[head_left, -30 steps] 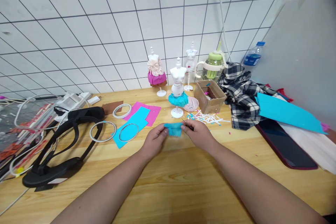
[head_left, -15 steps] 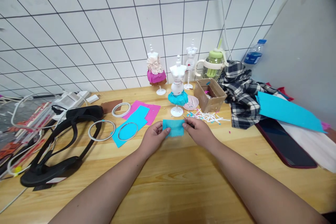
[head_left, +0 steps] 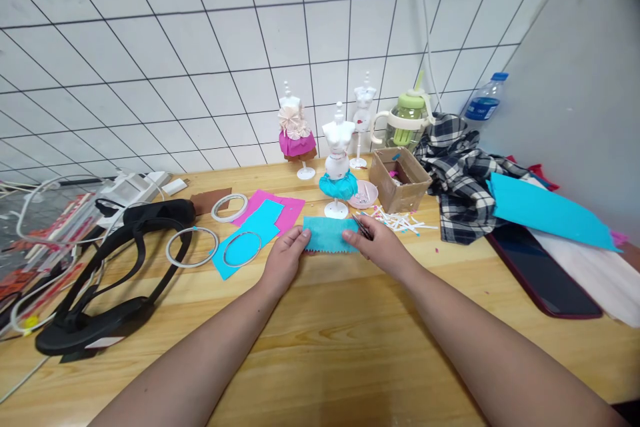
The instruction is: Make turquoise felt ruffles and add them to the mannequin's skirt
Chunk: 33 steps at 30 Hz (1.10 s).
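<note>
A piece of turquoise crepe-like paper (head_left: 325,235) with a zigzag lower edge is stretched between my hands. My left hand (head_left: 287,252) pinches its left end between thumb and fingers. On the right end presses the thumb of my right hand (head_left: 377,245), which also has dark, thin-tipped tweezers (head_left: 365,227) tucked in its fingers. Just behind the paper stands a small white mannequin (head_left: 338,140) wearing a puffy turquoise skirt (head_left: 339,184). A second mannequin (head_left: 296,123), in a cream top and magenta skirt, stands behind to the left, and a bare white one (head_left: 364,107) behind to the right.
Turquoise sheets (head_left: 235,255), a magenta sheet (head_left: 290,213) and tape rolls (head_left: 229,207) lie at left, beside a black headset strap (head_left: 145,307). At right are a cardboard box (head_left: 403,190), paper strips (head_left: 400,221), a pink dish (head_left: 364,195), plaid cloth (head_left: 465,173) and a phone (head_left: 545,273).
The turquoise paper has been spread wider between my hands, its zigzag edge now showing clearly. My left hand has shifted slightly left, and the tweezers in my right hand show more plainly.
</note>
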Available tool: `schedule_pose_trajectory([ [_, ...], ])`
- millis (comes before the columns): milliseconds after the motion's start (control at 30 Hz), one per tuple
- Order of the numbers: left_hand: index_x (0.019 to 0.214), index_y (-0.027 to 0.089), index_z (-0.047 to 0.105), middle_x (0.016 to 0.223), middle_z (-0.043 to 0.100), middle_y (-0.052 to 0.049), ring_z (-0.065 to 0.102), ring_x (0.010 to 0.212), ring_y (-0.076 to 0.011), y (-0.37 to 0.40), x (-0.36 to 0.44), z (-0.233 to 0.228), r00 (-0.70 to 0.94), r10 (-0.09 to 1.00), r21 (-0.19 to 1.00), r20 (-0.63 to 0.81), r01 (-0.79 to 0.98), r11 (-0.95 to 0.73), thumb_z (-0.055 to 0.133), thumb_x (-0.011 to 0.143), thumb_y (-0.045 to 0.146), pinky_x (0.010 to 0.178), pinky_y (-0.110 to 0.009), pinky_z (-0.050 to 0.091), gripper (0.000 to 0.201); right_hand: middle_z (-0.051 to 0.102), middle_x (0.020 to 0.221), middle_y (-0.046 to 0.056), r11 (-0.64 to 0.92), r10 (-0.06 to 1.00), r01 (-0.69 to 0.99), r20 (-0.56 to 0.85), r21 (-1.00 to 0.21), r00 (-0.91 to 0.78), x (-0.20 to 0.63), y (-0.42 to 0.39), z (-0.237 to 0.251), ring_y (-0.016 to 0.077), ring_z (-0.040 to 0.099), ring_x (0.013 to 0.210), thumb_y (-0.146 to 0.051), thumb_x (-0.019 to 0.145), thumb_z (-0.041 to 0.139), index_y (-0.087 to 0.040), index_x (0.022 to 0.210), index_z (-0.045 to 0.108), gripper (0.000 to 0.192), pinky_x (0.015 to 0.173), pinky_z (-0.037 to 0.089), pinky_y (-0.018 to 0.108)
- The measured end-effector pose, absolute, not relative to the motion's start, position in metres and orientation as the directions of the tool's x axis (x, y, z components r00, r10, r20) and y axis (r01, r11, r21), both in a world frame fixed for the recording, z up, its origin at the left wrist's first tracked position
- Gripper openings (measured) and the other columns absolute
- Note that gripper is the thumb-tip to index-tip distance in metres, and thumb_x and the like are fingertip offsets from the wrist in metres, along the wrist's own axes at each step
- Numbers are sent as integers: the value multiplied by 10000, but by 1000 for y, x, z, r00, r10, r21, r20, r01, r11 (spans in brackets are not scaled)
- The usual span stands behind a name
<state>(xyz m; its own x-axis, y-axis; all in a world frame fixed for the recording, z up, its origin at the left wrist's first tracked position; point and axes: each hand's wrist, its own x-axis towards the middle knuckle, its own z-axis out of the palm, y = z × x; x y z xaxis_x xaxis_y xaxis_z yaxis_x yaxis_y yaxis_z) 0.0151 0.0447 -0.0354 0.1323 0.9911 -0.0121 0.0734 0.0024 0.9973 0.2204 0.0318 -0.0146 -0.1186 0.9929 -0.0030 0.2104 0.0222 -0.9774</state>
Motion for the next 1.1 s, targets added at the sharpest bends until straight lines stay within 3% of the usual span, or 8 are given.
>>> schedule_pose_trajectory([
  [167, 940, 179, 634, 865, 713, -28, 648, 803, -199, 44, 16, -32, 141, 989, 994, -36, -95, 49, 689, 728, 486, 777, -321, 503, 377, 491, 658, -44, 43, 997, 298, 21, -954, -76, 222, 36, -17, 116, 462, 601, -334, 689, 633, -188, 769, 535, 193, 570, 369, 241],
  [367, 887, 178, 610, 804, 686, -12, 637, 764, -167, 48, 11, -38, 82, 996, 996, -27, -78, 33, 700, 742, 416, 772, -294, 487, 293, 560, 695, -14, 58, 998, 246, 49, -968, -43, 229, 38, -11, 132, 509, 654, -366, 740, 590, -178, 825, 588, 207, 602, 400, 246],
  [467, 993, 188, 590, 948, 677, -45, 635, 919, -197, 49, 8, -38, -7, 998, 998, 57, 18, -57, 707, 733, 387, 836, -310, 477, 347, 589, 710, -9, 66, 998, 240, 60, -968, -32, 229, 37, -9, 129, 514, 647, -371, 752, 592, -175, 832, 602, 211, 592, 403, 241],
  [567, 1182, 222, 532, 1224, 598, -82, 530, 1190, -237, 46, 5, -31, -74, 964, 952, 255, 194, -237, 667, 772, 393, 990, -357, 409, 464, 604, 717, -6, 67, 994, 236, 46, -969, -96, 227, 35, -11, 124, 516, 644, -355, 757, 607, -172, 838, 610, 200, 590, 411, 238],
  [700, 1221, 231, 567, 1345, 536, -95, 416, 1308, -288, 36, 6, -16, 136, 903, 825, 407, 371, -427, 627, 786, 473, 1088, -404, 309, 501, 594, 697, -14, 84, 961, 260, 10, -962, -276, 224, 29, -9, 124, 518, 639, -316, 775, 601, -169, 843, 629, 164, 586, 412, 236],
  [833, 1015, 213, 690, 1005, 706, -64, 630, 946, -269, 29, 12, -13, 396, 905, 849, 159, 413, -330, 688, 713, 506, 807, -337, 484, 420, 591, 687, -20, 165, 923, 334, 25, -928, -385, 222, 25, -4, 118, 513, 634, -266, 791, 577, -173, 835, 652, 127, 580, 390, 232],
  [933, 759, 190, 704, 653, 655, -1, 588, 597, -175, 29, 14, -19, 437, 898, 870, -48, 460, -178, 667, 733, 505, 523, -250, 428, 318, 608, 706, -13, 222, 909, 389, 45, -894, -415, 223, 25, -4, 121, 523, 650, -243, 791, 584, -174, 849, 671, 126, 589, 387, 234],
  [1100, 812, 190, 711, 674, 680, 6, 594, 559, -165, 36, 11, -25, 387, 901, 938, -196, 342, 57, 693, 714, 494, 505, -251, 444, 320, 623, 725, -9, 149, 925, 346, 7, -926, -380, 226, 29, -9, 126, 544, 644, -245, 764, 626, -170, 966, 668, 219, 598, 419, 246],
])
